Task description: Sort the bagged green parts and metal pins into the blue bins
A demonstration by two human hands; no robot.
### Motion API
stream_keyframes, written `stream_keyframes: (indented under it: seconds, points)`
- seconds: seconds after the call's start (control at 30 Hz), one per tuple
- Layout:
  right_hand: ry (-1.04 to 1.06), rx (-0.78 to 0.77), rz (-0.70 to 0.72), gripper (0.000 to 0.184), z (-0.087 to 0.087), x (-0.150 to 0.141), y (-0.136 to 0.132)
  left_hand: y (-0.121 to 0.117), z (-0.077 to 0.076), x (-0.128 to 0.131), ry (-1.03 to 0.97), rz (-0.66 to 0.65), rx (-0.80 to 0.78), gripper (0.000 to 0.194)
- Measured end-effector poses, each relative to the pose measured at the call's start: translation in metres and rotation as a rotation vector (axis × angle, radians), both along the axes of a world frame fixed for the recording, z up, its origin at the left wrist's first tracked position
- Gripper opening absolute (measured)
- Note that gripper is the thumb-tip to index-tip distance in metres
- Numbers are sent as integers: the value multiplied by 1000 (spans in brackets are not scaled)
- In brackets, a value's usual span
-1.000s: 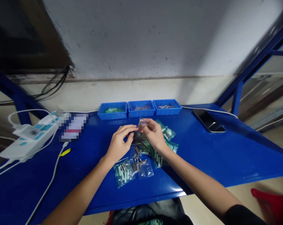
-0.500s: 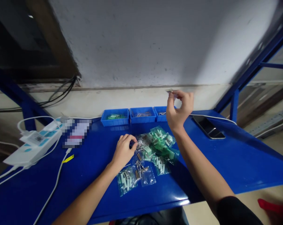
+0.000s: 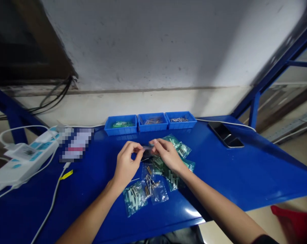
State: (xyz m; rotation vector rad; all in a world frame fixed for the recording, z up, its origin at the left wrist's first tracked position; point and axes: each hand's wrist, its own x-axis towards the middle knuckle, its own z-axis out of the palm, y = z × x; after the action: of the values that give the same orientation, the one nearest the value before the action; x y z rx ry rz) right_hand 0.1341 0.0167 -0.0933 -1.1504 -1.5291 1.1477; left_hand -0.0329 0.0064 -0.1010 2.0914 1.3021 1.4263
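Note:
My left hand [image 3: 128, 161] and my right hand [image 3: 168, 156] face each other over a pile of small bags, both with fingers pinched. A small clear plastic bag [image 3: 147, 148], blurred, stretches between their fingertips; what is inside it I cannot make out. Beneath my right hand lie green-tinted bags [image 3: 172, 179] holding white plugs. Closer to me are another green-tinted bag of white plugs [image 3: 135, 198] and a clear bag [image 3: 160, 193] with metal screws or pins [image 3: 149, 184] at its side.
Three blue bins stand along the wall: the left bin [image 3: 121, 131] has green bags, the middle bin [image 3: 153, 127] clear bags, the right bin [image 3: 182, 125] loose metal pins. A phone [image 3: 226, 135] lies right; a white power strip [image 3: 28, 159] with cables lies left on the blue table [image 3: 97, 176].
My right hand has come down and left from high above the table to meet my left hand. A clear bag is now pinched between both. The view has shifted slightly.

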Motion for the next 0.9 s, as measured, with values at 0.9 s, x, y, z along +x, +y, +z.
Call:
stream_keyframes:
  seconds: [0.9]
  points:
    - [-313, 484, -111, 28, 2, -2, -14, 4, -7, -4, -394, -109, -610, 16]
